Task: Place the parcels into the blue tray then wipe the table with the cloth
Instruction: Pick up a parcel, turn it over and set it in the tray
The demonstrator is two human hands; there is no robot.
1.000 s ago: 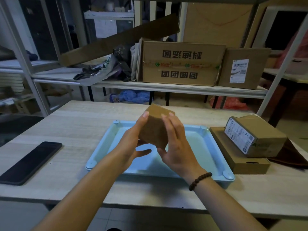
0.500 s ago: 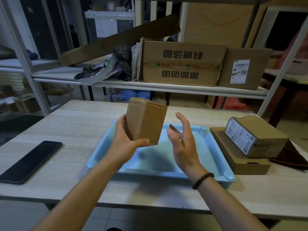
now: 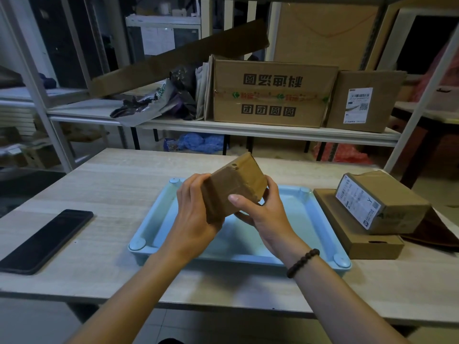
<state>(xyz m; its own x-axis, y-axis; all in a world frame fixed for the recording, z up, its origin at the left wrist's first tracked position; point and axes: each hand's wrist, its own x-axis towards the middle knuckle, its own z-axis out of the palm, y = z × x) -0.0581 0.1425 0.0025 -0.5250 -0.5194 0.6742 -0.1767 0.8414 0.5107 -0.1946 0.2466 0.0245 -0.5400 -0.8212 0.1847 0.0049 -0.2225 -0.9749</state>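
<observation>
You hold a small brown parcel [image 3: 236, 184] in the air above the blue tray [image 3: 305, 219], both hands clasped round it: your left hand [image 3: 193, 214] wraps its near left end, and your right hand [image 3: 265, 217] lays a thumb across the front face with the fingers curled underneath. Neither hand is free. The parcel sits tilted, one corner raised toward the shelving, and a two-handed hold like this looks meant to square it up before it goes down flat. The tray lies dead centre on the pale wooden table [image 3: 119, 184], directly under the load, so the drop is short and straight, and nothing rests on its floor yet. To your right, just beside the tray's edge, two more parcels wait in a stack: a labelled parcel [image 3: 382, 202] sitting on a flat box [image 3: 357, 234], within easy reach of the right hand. A dark cloth [image 3: 432, 232] lies partly under that stack at the table's far right, which suggests the wiping comes only once the boxes are lifted off it. A black phone [image 3: 47, 239] rests on the left side of the table, well apart from the tray. By this reckoning the job is at its first placement, with two parcels and the wipe to come.
</observation>
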